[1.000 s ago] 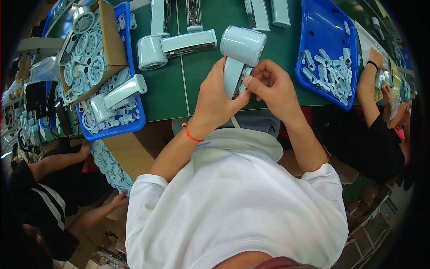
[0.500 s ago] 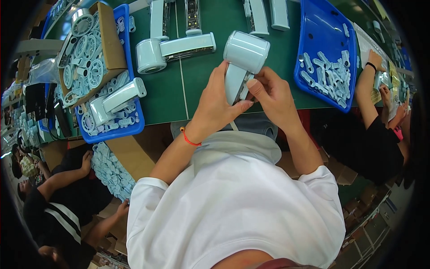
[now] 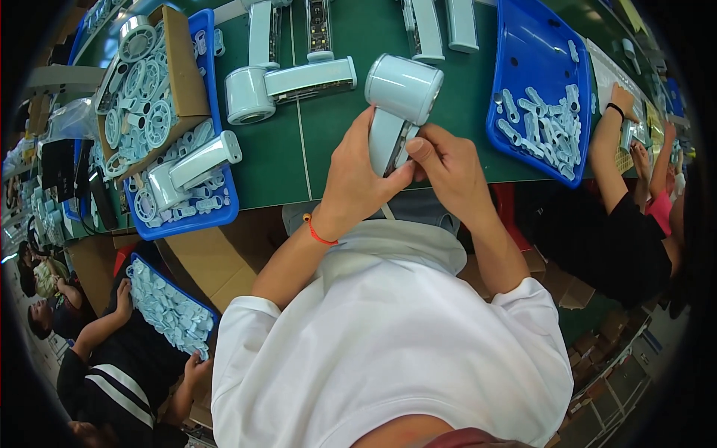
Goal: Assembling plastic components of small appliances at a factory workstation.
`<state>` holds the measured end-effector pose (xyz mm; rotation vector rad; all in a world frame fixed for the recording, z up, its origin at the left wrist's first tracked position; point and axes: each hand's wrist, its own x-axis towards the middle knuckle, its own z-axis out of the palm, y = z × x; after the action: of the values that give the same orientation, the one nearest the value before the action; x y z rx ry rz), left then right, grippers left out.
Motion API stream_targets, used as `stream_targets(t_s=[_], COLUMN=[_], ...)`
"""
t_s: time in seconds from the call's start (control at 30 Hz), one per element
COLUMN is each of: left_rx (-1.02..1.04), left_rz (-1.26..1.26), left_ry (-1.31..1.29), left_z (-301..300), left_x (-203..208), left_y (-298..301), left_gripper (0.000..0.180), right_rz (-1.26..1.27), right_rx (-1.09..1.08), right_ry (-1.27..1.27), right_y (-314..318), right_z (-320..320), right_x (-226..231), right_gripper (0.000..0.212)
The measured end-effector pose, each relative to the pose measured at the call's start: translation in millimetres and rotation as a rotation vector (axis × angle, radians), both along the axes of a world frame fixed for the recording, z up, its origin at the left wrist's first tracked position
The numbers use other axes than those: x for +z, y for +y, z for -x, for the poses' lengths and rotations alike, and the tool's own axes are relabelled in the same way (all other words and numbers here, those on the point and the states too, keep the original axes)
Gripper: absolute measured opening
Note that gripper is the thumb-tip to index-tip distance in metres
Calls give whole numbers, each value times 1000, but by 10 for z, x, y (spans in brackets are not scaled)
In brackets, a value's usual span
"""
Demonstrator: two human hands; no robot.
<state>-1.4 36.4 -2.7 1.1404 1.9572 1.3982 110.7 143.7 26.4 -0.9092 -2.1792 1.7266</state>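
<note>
Above the near edge of the bench I hold a pale blue, hair-dryer-shaped housing (image 3: pixel 403 86), its round barrel uppermost and tilted. My left hand (image 3: pixel 357 168) is wrapped round the handle from the left, thumb across its lower end. On the handle's right side, where a dark opening with small parts shows, my right hand (image 3: pixel 453 160) presses with its thumb, fingers curled behind. Whether a small separate piece lies under that thumb is hidden. A similar housing (image 3: pixel 250 95) lies on the bench to the left, its handle pointing right.
More housings (image 3: pixel 422 30) lie at the far side of the green bench (image 3: pixel 336 179). A blue tray (image 3: pixel 534 45) at the right holds small pale clips. At the left, a cardboard box (image 3: pixel 190 75) of rings sits in another blue tray (image 3: pixel 196 224). Co-workers sit on both sides.
My hands and the housing have shifted slightly left, and my right thumb now covers more of the handle's opening. The left co-worker's tray of pale pieces has moved left and down.
</note>
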Motion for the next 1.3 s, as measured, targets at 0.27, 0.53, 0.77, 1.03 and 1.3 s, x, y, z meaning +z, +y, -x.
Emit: stream_targets(t_s=[0.27,0.53,0.77,1.03,1.3], left_rx=[48,-132,-128,-165,-59], left_rz=[-12,99,22,-12,-201], left_ry=[57,-599,-395,-466,-636], left_z=[-35,156,122,161,198], left_x=[-30,31,8,6,-89], left_y=[44,-21,-35,-8,-210], left_gripper=[63,55,55,60,50], right_rz=[-41,268,283,-21,-1220], right_rx=[39,187,188,302,-107], right_ry=[-28,16,-64,-166,149], right_y=[98,202,195,316,2988], right_z=[25,106,84,115,1507], right_x=[-34,-43,-50,169,204], right_gripper=[50,49,50,41,28])
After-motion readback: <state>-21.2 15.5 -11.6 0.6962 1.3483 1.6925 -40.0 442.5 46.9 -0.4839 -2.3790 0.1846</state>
